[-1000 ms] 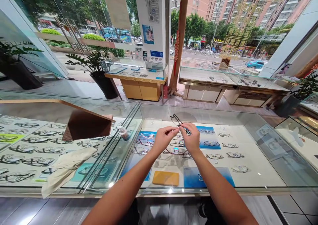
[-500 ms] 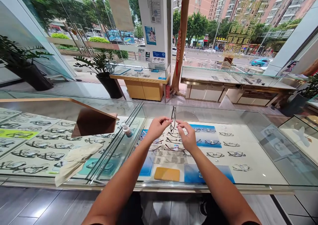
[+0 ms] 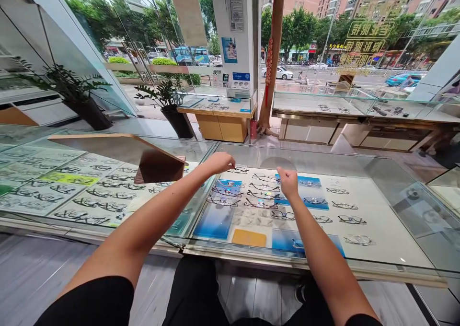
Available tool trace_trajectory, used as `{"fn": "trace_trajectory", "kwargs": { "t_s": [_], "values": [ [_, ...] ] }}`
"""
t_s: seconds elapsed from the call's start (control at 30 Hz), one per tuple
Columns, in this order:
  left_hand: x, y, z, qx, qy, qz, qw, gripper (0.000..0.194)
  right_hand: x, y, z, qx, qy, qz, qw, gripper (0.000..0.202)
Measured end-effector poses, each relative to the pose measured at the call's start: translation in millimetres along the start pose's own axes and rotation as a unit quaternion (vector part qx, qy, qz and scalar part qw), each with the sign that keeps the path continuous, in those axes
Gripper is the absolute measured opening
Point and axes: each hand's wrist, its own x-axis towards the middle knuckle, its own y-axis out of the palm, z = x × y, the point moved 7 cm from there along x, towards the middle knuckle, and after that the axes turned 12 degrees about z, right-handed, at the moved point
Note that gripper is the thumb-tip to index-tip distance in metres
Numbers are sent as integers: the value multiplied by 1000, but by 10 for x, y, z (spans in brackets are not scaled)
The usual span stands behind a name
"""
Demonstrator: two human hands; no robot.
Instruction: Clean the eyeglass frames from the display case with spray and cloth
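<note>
My left hand [image 3: 221, 163] is over the back left of the glass display case [image 3: 388, 192], its fingers curled. Close to its fingertips shows a pair of eyeglasses [image 3: 238, 170]; I cannot tell whether the hand touches it. My right hand [image 3: 289, 181] is closed above the case's middle, thumb uppermost; what it holds, if anything, is hidden. Between the hands lie rows of glasses [image 3: 264, 195], some near blue display cards [image 3: 212, 221]. An orange-yellow flat piece [image 3: 249, 238] lies toward the front.
An angled brown wooden board [image 3: 160, 168] stands on the left, by another case of glasses [image 3: 97, 192]. Beyond are potted plants [image 3: 178, 120], a low display cabinet [image 3: 223, 127], a wooden trunk post [image 3: 273, 52] and windows onto a street.
My hands have moved apart, the left going left and the right rightward. The glasses held upright between them no longer show there. The view has shifted, and my left arm now covers the bottle and cloth.
</note>
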Motion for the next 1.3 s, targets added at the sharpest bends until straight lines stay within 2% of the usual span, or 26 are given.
{"fn": "trace_trajectory", "kwargs": {
  "t_s": [0.13,0.23,0.37,0.47,0.53,0.63,0.67,0.7,0.73,0.8,0.87,0.93,0.97,1.0,1.03,1.1,1.17,1.23,1.3],
  "values": [
    [53,223,35,5,-13,7,1000,26,57,-118,-81,-11,18,-17,1000,58],
    [95,306,40,0,-16,11,1000,24,103,-218,-157,-25,29,-32,999,57],
    [116,303,1,-9,-19,9,1000,21,146,-319,-272,-49,42,-46,997,56],
    [12,210,-98,-21,-24,-4,999,19,168,-360,-350,-69,49,-48,995,55],
    [-180,107,-228,-33,-27,-25,999,24,184,-383,-397,-82,53,-47,994,54],
    [-697,-42,-560,-68,-17,-67,995,37,214,-427,-468,-102,62,-45,992,53],
    [-915,-64,-704,-91,-2,-81,992,39,220,-444,-490,-110,67,-45,991,52],
    [-1146,-68,-857,-161,33,-101,981,40,222,-461,-511,-120,72,-45,989,52],
    [-1365,-13,-1019,-232,78,-96,965,41,218,-478,-529,-131,79,-46,987,51],
    [-1737,280,-1335,-362,160,-27,918,41,183,-507,-555,-157,93,-53,982,50],
    [-1998,763,-1590,-478,208,60,851,36,117,-529,-564,-186,110,-66,974,48],
    [-2110,1389,-1741,-613,189,124,757,32,33,-537,-549,-214,126,-78,966,44],
    [-2111,1745,-1761,-700,136,134,689,32,-10,-534,-532,-226,131,-79,962,42],
    [-2095,2112,-1731,-788,51,107,605,36,-53,-527,-507,-237,132,-75,960,40],
    [-2075,2430,-1747,-815,8,86,573,39,-97,-519,-478,-246,130,-66,958,39],
    [-2022,2982,-1788,-844,-60,46,531,41,-202,-520,-411,-263,121,-42,956,38],
    [-1986,3440,-1800,-862,-135,12,488,44,-346,-563,-354,-278,113,-21,954,38],
    [-1957,3791,-1789,-871,-199,-7,449,47,-534,-644,-325,-290,111,-7,951,37],
    [-1914,4043,-1752,-875,-245,-19,416,47,-745,-727,-326,-300,113,7,947,35]
  ]
}}
